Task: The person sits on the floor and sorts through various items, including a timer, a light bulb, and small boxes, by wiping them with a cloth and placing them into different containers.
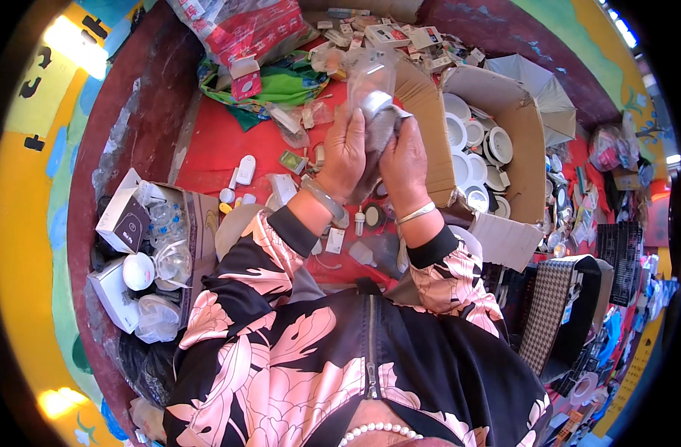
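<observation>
Both hands, left hand (343, 153) and right hand (404, 164), pinch a clear plastic bag (370, 82) upright over the red table (214, 141), steadying a round silver piece (375, 103) inside.

We look down on a market stall: a red-covered counter (214, 141) strewn with small boxed goods (389, 33), and a cardboard box (504, 97) of round light fittings (498, 145).
</observation>
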Available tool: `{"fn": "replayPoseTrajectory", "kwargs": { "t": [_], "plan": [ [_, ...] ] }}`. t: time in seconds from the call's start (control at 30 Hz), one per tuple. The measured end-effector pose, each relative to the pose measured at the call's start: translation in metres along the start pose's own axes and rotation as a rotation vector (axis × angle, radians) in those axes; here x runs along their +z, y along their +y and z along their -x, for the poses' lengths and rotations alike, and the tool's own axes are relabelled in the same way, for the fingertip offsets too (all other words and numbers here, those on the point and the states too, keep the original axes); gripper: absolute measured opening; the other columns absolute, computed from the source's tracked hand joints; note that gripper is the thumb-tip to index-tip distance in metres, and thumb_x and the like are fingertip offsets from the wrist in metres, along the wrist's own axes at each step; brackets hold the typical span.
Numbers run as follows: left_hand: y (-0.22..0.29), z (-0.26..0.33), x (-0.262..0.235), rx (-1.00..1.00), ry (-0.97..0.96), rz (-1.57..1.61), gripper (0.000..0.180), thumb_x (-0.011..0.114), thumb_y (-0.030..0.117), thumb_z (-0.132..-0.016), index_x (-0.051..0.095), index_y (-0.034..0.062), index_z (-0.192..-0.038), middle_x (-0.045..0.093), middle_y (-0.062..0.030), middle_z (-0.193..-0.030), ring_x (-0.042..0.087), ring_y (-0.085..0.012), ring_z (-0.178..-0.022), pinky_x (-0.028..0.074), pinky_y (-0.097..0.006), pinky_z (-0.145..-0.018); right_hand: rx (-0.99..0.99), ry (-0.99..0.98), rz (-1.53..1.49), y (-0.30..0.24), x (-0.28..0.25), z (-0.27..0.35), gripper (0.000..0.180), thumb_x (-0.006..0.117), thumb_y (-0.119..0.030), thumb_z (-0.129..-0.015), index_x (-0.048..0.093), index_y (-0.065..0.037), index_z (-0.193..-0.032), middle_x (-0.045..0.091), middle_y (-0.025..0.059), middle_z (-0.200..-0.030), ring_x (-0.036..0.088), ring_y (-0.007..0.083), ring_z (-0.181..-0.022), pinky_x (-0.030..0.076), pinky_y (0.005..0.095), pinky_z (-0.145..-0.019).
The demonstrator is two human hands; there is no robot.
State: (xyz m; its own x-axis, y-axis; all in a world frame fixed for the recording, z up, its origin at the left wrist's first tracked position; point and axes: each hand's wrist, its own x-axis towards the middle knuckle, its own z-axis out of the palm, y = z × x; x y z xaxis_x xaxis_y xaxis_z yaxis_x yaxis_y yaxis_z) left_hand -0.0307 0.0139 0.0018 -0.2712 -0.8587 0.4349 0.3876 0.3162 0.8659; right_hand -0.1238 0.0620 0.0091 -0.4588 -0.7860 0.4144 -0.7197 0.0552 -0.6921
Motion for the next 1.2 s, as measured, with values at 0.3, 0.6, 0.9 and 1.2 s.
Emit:
{"fn": "replayPoseTrajectory", "kwargs": {
  "t": [0.3,0.6,0.9,1.2],
  "plan": [
    [0.007,0.002,0.000,-0.042,-0.151,-0.010,0.032,0.037,0.020,-0.099,0.050,0.0039,-0.123,0.054,-0.0052,-0.117,0.049,-0.0142,-0.107,0.038,-0.026,-0.093,0.606,-0.049,-0.943,0.045,-0.004,-0.022,0.025,0.049,-0.019,-0.089,0.055,0.002,-0.101,0.064,0.0178,-0.093,0.063,0.0302,-0.082,0.049,0.0394,-0.071],
    [0.024,-0.026,-0.030,-0.469,-0.113,0.656,0.038,0.041,0.032,-0.096,0.050,0.0026,-0.119,0.057,-0.0107,-0.115,0.057,-0.0193,-0.104,0.048,-0.034,-0.088,0.385,-0.010,-1.814,0.079,-0.067,-0.047,0.027,0.042,-0.028,-0.094,0.053,-0.007,-0.107,0.059,0.0098,-0.104,0.058,0.0261,-0.097,0.049,0.0404,-0.083],
    [-0.023,-0.007,-0.012,-0.443,0.325,0.339,0.024,0.052,0.020,-0.093,0.055,-0.0003,-0.106,0.060,-0.0059,-0.093,0.059,-0.0104,-0.075,0.050,-0.024,-0.068,0.472,-0.145,-1.311,0.007,-0.009,-0.001,0.033,0.044,-0.030,-0.095,0.051,-0.008,-0.117,0.059,0.0047,-0.106,0.057,0.0182,-0.094,0.048,0.0326,-0.082],
    [-0.021,-0.012,-0.017,-0.407,-0.199,-0.029,0.055,0.045,0.042,-0.094,0.047,-0.0031,-0.124,0.055,-0.0086,-0.117,0.052,-0.0159,-0.108,0.039,-0.027,-0.093,0.723,-0.093,-1.560,0.030,-0.023,-0.018,0.032,0.044,-0.030,-0.095,0.052,-0.007,-0.117,0.059,0.0044,-0.105,0.059,0.0179,-0.092,0.049,0.0321,-0.080]
  ]
}}
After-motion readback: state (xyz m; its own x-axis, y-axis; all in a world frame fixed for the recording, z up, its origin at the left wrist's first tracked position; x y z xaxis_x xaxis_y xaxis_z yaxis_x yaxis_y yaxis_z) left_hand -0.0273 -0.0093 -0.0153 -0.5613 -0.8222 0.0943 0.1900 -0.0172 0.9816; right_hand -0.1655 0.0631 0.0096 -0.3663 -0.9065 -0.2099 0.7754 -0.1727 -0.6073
